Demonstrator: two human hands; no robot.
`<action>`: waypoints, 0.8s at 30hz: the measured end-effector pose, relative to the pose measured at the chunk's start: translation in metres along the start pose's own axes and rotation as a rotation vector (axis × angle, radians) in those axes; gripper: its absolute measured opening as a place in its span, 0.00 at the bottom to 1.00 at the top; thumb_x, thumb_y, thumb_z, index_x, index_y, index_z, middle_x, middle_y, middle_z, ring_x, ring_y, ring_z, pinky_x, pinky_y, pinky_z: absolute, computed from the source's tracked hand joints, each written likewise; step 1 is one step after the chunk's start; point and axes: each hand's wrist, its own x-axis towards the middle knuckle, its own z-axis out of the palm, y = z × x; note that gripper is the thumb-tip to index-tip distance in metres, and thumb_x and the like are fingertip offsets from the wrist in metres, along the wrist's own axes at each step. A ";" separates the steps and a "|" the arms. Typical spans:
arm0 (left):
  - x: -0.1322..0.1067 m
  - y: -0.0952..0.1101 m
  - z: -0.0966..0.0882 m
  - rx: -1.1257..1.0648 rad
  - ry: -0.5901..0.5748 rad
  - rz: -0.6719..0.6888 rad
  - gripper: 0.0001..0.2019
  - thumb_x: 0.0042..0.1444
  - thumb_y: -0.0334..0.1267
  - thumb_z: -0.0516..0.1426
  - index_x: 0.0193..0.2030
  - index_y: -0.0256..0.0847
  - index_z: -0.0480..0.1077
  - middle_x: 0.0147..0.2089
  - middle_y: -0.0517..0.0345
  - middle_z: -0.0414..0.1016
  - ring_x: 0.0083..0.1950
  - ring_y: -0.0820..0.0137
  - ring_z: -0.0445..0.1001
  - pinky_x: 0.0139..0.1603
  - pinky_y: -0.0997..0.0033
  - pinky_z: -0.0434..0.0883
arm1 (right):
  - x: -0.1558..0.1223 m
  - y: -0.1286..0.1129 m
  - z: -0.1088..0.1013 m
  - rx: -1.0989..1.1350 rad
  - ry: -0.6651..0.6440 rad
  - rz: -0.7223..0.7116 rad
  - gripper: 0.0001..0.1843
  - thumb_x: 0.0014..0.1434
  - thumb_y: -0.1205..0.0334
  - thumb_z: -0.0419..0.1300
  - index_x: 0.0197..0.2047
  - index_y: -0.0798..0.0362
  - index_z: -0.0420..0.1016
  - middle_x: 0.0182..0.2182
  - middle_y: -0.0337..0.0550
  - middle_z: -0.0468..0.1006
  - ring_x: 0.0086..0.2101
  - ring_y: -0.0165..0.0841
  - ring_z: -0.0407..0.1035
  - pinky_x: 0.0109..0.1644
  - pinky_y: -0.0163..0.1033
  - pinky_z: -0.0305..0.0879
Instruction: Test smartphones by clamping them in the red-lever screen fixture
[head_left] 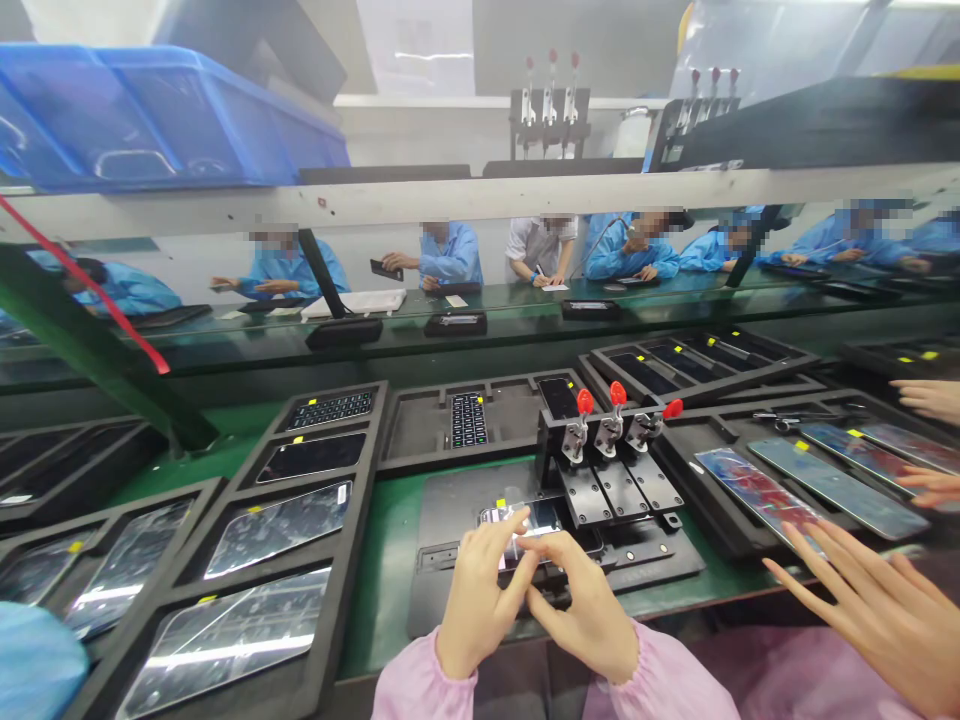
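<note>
My left hand and my right hand meet at the near edge of a black jig. Both pinch a thin phone panel that lies in the jig's recess, with fingertips closed on its near edge. A clamp block with three red-handled toggle clamps stands just behind and to the right of the panel. Pink sleeves cover both of my wrists.
A black tray of film-covered panels lies at the left, another tray with panels at the right. A co-worker's open hand reaches in at the lower right, more fingers farther back. Workers in blue sit across the conveyor.
</note>
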 end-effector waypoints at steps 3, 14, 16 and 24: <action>0.007 -0.001 0.001 -0.055 0.012 -0.004 0.11 0.60 0.37 0.50 0.49 0.48 0.67 0.45 0.59 0.75 0.47 0.67 0.70 0.49 0.64 0.64 | 0.004 -0.004 -0.019 -0.059 0.058 -0.061 0.18 0.54 0.72 0.53 0.50 0.52 0.62 0.45 0.46 0.71 0.45 0.32 0.68 0.48 0.37 0.69; 0.013 -0.002 0.007 -0.016 0.208 -0.206 0.15 0.58 0.40 0.52 0.52 0.45 0.62 0.30 0.63 0.74 0.33 0.70 0.73 0.45 0.62 0.64 | 0.152 -0.020 -0.115 -0.788 0.231 -0.269 0.12 0.59 0.64 0.51 0.27 0.55 0.71 0.24 0.45 0.73 0.30 0.34 0.68 0.35 0.40 0.66; 0.011 -0.003 0.008 0.041 0.250 -0.220 0.16 0.57 0.41 0.52 0.53 0.44 0.61 0.30 0.63 0.74 0.33 0.69 0.73 0.46 0.60 0.63 | 0.140 -0.019 -0.110 -0.790 0.221 -0.257 0.17 0.60 0.63 0.51 0.21 0.54 0.68 0.20 0.42 0.71 0.26 0.32 0.67 0.33 0.38 0.65; 0.001 -0.009 0.015 0.200 0.330 -0.174 0.15 0.57 0.39 0.52 0.52 0.45 0.62 0.34 0.60 0.76 0.42 0.65 0.74 0.60 0.46 0.49 | 0.021 0.012 -0.052 -0.957 0.187 -0.136 0.29 0.62 0.62 0.48 0.64 0.63 0.48 0.57 0.57 0.62 0.58 0.46 0.54 0.60 0.67 0.32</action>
